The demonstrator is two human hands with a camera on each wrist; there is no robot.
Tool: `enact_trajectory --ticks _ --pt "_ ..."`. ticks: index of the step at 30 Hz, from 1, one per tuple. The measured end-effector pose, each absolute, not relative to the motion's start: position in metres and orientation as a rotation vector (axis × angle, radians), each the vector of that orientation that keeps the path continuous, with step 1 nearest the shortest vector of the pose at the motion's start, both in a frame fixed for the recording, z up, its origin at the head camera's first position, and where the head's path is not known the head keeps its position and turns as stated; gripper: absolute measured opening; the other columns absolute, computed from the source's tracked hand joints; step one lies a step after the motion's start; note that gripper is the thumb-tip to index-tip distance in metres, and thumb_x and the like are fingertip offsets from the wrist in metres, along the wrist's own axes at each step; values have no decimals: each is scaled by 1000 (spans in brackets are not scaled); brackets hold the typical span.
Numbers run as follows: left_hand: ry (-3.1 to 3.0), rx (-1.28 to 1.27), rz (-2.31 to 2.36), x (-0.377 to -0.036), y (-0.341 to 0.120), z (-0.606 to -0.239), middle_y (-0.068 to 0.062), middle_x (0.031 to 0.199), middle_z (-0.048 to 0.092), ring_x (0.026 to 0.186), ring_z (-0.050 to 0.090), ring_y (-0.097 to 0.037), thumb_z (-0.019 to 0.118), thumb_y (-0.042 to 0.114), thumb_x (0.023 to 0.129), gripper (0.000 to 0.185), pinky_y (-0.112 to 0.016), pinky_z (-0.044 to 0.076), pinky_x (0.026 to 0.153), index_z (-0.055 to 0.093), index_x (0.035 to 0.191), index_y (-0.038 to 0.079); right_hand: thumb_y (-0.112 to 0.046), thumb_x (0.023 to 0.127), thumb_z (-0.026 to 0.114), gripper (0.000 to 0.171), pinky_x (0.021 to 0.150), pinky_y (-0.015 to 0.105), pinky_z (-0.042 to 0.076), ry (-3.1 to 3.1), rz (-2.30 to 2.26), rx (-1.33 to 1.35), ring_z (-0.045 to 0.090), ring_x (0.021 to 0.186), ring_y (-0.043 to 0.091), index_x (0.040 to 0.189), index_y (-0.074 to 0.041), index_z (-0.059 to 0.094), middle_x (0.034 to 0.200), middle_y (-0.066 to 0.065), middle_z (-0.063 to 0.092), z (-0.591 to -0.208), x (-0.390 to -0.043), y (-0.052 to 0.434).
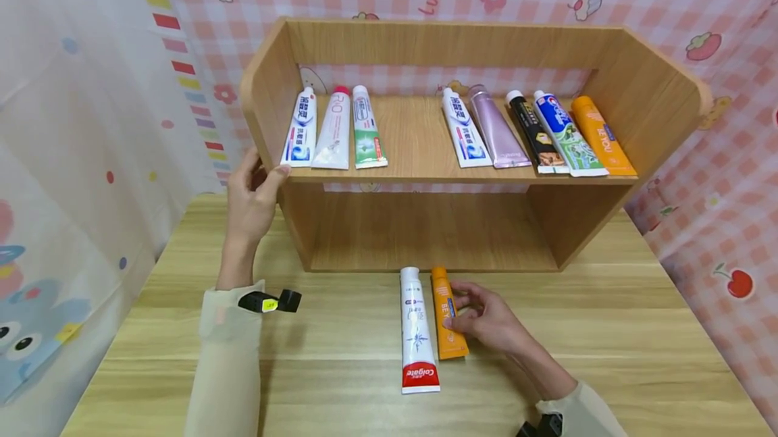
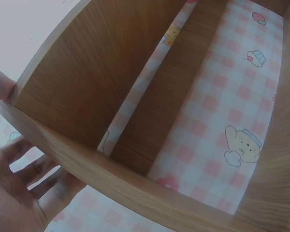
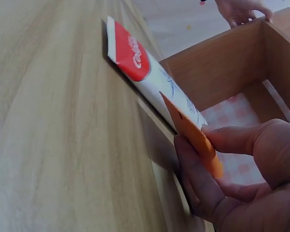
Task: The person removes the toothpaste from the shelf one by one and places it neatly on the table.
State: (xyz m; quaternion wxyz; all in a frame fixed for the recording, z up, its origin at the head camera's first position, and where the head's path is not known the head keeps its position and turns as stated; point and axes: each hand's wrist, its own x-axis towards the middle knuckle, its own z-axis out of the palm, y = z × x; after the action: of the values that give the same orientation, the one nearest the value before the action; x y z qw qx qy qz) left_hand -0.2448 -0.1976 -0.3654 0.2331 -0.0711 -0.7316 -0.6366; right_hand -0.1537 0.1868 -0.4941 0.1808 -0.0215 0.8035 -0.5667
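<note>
Pink checked cloth with cupcakes and flowers behind and to the right, pale curtain with coloured spots to the left, light wooden surface (image 1: pixel 608 329) below. On it, close to the back, a wooden shelf unit (image 1: pixel 638 106) with open front and one board across the middle. On that board, two rows of toothpaste tubes lying flat, caps to the rear: three at the left (image 1: pixel 333 130), five at the right (image 1: pixel 535 132). In front of the unit, on the surface, two more tubes side by side and touching, caps toward the shelf. Left one: white Colgate tube (image 1: pixel 417 329), white cap, blue star-like print mid-body, red band with white lettering at the crimped end. Right one: orange tube (image 1: pixel 448 319), shorter, orange cap, small blue label patch, flat crimped tail tilted up off the wood in the right wrist view. Right hand (image 1: pixel 489 319) on the orange tube, grip narrow, thumb and fingers pinching its edge from the right. Left hand (image 1: pixel 252 197) up at the unit's left side panel, grip closed around the panel's front edge, thumb inside, fingers outside. Cream sleeves on both forearms.
</note>
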Motion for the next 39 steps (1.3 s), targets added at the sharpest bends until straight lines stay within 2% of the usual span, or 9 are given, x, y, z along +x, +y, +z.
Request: enact_trajectory --ticks 6,16,21,26,31,39 --pt "-1974 -205 -1762 -246 -196 -366 -13 133 64 110 63 -15 60 13 96 44 -23 51 91 63 140 12 -10 83 84 70 66 25 53 2339 -1558 -2 60 83 22 145 -5 51 113 16 63 -497 -152 182" --pt "-2014 -198 -1749 -244 -198 -366 -11 140 62 117 62 -19 61 14 96 47 -27 52 97 60 143 16 -10 84 83 64 59 29 50 2468 -1360 114 55 83 22 142 -11 55 100 8 63 -488 -143 164" --pt "-2028 -189 -1731 -244 -198 -366 -10 142 61 119 61 -22 61 16 96 48 -32 52 100 60 144 17 -15 84 84 61 53 30 52 2518 -1278 94 57 72 19 139 -9 57 92 7 63 -486 -141 164" --pt "-2023 -191 -1738 -245 -197 -367 -11 141 62 116 62 -20 61 15 95 47 -29 53 97 61 142 16 -16 83 85 59 51 33 55 2515 -1286 72 59 64 18 135 -7 59 88 6 64 -484 -140 169" --pt "-2008 -201 -1752 -245 -197 -367 -13 137 64 112 63 -17 60 14 95 46 -24 52 93 61 141 14 -18 82 86 56 54 34 56 2503 -1289 32 58 69 18 132 -7 62 90 6 65 -480 -143 174" --pt "-2018 -199 -1749 -244 -198 -367 -11 138 63 114 62 -19 61 16 96 46 -26 52 94 61 142 16 -22 84 85 55 58 30 53 2519 -1265 -93 60 75 18 132 -7 63 100 7 67 -469 -148 182"
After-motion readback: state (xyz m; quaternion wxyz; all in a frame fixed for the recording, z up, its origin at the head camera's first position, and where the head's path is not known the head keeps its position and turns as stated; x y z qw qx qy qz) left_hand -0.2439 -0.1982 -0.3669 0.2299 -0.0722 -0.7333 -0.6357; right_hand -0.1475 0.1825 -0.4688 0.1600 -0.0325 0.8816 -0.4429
